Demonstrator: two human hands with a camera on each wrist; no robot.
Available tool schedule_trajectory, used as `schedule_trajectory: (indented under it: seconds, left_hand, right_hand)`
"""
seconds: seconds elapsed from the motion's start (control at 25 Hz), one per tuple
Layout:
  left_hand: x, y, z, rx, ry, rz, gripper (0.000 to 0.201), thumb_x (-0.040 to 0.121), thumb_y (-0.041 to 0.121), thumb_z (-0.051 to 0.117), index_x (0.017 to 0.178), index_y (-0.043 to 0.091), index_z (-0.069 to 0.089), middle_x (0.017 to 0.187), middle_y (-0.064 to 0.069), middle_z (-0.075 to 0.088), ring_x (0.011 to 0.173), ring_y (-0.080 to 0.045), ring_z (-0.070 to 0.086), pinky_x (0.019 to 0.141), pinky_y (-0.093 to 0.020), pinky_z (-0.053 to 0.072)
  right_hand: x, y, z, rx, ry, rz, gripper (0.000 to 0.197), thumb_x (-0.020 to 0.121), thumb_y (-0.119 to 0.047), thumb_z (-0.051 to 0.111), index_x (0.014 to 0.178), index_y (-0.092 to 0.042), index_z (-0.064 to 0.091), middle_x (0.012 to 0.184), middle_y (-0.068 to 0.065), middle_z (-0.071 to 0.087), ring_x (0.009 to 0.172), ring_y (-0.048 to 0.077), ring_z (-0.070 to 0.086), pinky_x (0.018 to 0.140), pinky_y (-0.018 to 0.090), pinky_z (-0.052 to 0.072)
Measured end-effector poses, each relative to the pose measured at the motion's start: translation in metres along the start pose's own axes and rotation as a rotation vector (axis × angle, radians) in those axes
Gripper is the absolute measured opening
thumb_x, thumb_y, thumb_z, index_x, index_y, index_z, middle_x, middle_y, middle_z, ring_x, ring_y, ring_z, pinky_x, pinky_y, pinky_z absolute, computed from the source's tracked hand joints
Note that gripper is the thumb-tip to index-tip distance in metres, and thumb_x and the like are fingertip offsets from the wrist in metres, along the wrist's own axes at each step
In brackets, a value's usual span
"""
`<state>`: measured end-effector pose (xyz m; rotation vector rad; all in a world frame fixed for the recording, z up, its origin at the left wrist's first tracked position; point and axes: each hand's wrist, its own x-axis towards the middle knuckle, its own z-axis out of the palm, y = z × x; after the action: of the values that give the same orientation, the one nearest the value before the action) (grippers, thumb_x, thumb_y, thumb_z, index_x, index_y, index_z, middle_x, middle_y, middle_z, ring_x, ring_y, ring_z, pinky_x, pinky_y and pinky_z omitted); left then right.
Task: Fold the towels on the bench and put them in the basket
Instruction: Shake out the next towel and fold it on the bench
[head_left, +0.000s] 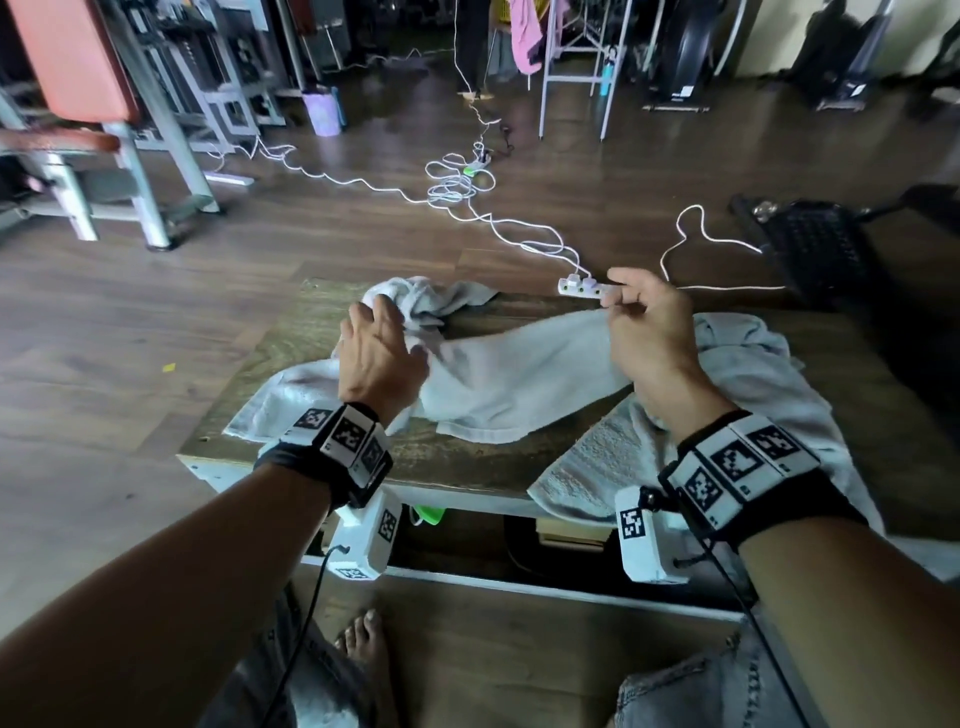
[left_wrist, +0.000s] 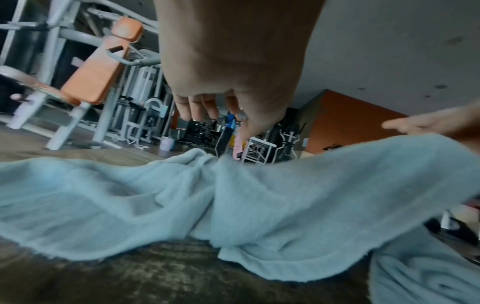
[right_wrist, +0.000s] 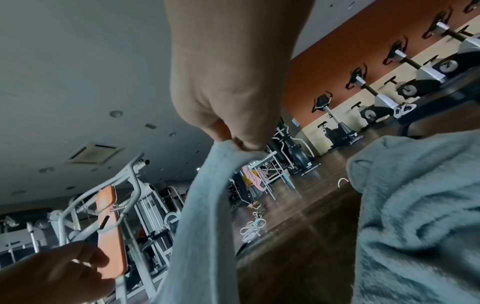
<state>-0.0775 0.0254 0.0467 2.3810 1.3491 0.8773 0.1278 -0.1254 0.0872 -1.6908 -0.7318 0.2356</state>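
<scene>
A long white towel (head_left: 519, 374) lies rumpled across the wooden bench (head_left: 291, 353). My right hand (head_left: 618, 306) pinches its right end and holds it up off the bench; the right wrist view shows the pinch (right_wrist: 233, 143) with the towel (right_wrist: 205, 226) hanging below. My left hand (head_left: 395, 332) hovers over the towel's bunched left part, and the fingers (left_wrist: 187, 115) hang relaxed above the cloth (left_wrist: 233, 195) and hold nothing. A second white towel (head_left: 727, 415) lies heaped on the bench's right end. A black latticed basket (head_left: 815, 249) stands on the floor at the far right.
A white power strip (head_left: 579, 285) and tangled cables (head_left: 452, 187) lie on the floor beyond the bench. A gym machine with orange pads (head_left: 72, 62) stands at the far left, a metal rack (head_left: 576, 78) at the back. My bare foot (head_left: 363, 639) is under the near edge.
</scene>
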Motion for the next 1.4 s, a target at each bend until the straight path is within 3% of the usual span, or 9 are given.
schedule_trajectory:
  seconds: [0.08, 0.24, 0.4, 0.52, 0.72, 0.92, 1.2, 1.28, 1.4]
  left_hand:
    - [-0.014, 0.025, 0.0, -0.212, 0.019, 0.221, 0.044, 0.076, 0.038, 0.057, 0.105, 0.004, 0.056, 0.098, -0.015, 0.054, 0.094, -0.037, 0.053, 0.082, -0.046, 0.048]
    - [-0.052, 0.089, 0.001, -0.491, -0.425, 0.274, 0.054, 0.068, 0.057, 0.079, 0.1, 0.022, 0.052, 0.094, 0.007, 0.062, 0.085, -0.012, 0.061, 0.073, -0.03, 0.053]
    - [-0.052, 0.088, 0.015, -0.469, -0.166, 0.265, 0.024, 0.089, 0.037, 0.059, 0.084, 0.014, 0.055, 0.07, 0.001, 0.063, 0.06, -0.015, 0.059, 0.054, -0.032, 0.046]
    - [-0.033, 0.078, 0.003, -0.622, -0.154, 0.096, 0.038, 0.098, 0.029, 0.051, 0.063, 0.014, 0.049, 0.052, 0.009, 0.045, 0.046, -0.005, 0.039, 0.049, -0.024, 0.032]
    - [-0.011, 0.082, -0.023, -0.612, -0.49, 0.239, 0.031, 0.099, 0.031, 0.055, 0.082, 0.007, 0.065, 0.07, -0.006, 0.065, 0.063, -0.01, 0.056, 0.062, -0.029, 0.048]
    - [-0.004, 0.065, -0.03, -0.688, -0.539, 0.142, 0.024, 0.082, 0.027, 0.077, 0.092, 0.014, 0.06, 0.085, -0.003, 0.071, 0.074, -0.014, 0.063, 0.068, -0.029, 0.05]
    - [-0.008, 0.035, -0.027, -0.574, -0.354, 0.018, 0.023, 0.091, 0.0, 0.059, 0.073, 0.014, 0.065, 0.06, 0.001, 0.065, 0.061, -0.024, 0.059, 0.071, -0.044, 0.056]
    - [-0.017, 0.05, -0.025, -0.673, -0.461, 0.085, 0.01, 0.086, 0.012, 0.067, 0.079, 0.016, 0.062, 0.064, 0.004, 0.066, 0.065, -0.025, 0.062, 0.07, -0.038, 0.054]
    - [-0.035, 0.073, -0.012, -0.536, -0.554, 0.261, 0.04, 0.067, 0.049, 0.077, 0.095, 0.022, 0.064, 0.085, 0.003, 0.071, 0.079, -0.02, 0.068, 0.075, -0.034, 0.056]
  right_hand:
    - [-0.003, -0.009, -0.004, 0.076, -0.043, 0.008, 0.034, 0.095, 0.005, 0.053, 0.119, -0.016, 0.065, 0.092, -0.009, 0.067, 0.086, 0.005, 0.061, 0.065, 0.005, 0.044]
    - [-0.017, -0.018, 0.007, 0.252, -0.118, 0.006, 0.027, 0.092, 0.009, 0.059, 0.103, -0.015, 0.067, 0.098, 0.0, 0.071, 0.084, 0.005, 0.067, 0.069, 0.014, 0.052]
    - [-0.024, -0.01, 0.008, 0.27, -0.108, -0.027, 0.037, 0.088, 0.007, 0.062, 0.086, -0.028, 0.074, 0.099, -0.003, 0.074, 0.1, 0.017, 0.071, 0.095, 0.04, 0.056]
    - [-0.028, -0.01, -0.005, 0.028, -0.259, -0.134, 0.055, 0.084, 0.017, 0.052, 0.113, -0.025, 0.072, 0.122, -0.01, 0.067, 0.115, 0.009, 0.063, 0.1, 0.026, 0.05]
    - [-0.035, -0.021, 0.013, -0.137, -0.388, -0.268, 0.057, 0.082, -0.001, 0.068, 0.133, -0.022, 0.054, 0.121, -0.001, 0.065, 0.11, 0.014, 0.062, 0.093, 0.029, 0.053]
    - [-0.032, -0.015, 0.007, -0.192, -0.208, -0.248, 0.009, 0.084, -0.011, 0.072, 0.082, -0.012, 0.063, 0.071, -0.003, 0.062, 0.064, 0.008, 0.053, 0.059, 0.026, 0.041]
    - [-0.035, -0.01, -0.015, -0.267, -0.03, -0.076, 0.026, 0.084, 0.003, 0.057, 0.1, -0.014, 0.068, 0.089, -0.002, 0.066, 0.083, 0.014, 0.061, 0.064, 0.018, 0.045]
    - [-0.043, -0.016, -0.007, -0.263, -0.129, -0.169, 0.03, 0.08, 0.008, 0.057, 0.094, -0.015, 0.071, 0.086, -0.005, 0.067, 0.078, 0.007, 0.06, 0.061, 0.007, 0.043]
    - [-0.054, -0.034, 0.011, -0.177, -0.199, -0.252, 0.028, 0.076, 0.006, 0.062, 0.081, -0.019, 0.073, 0.076, -0.014, 0.067, 0.07, -0.004, 0.059, 0.058, 0.005, 0.041]
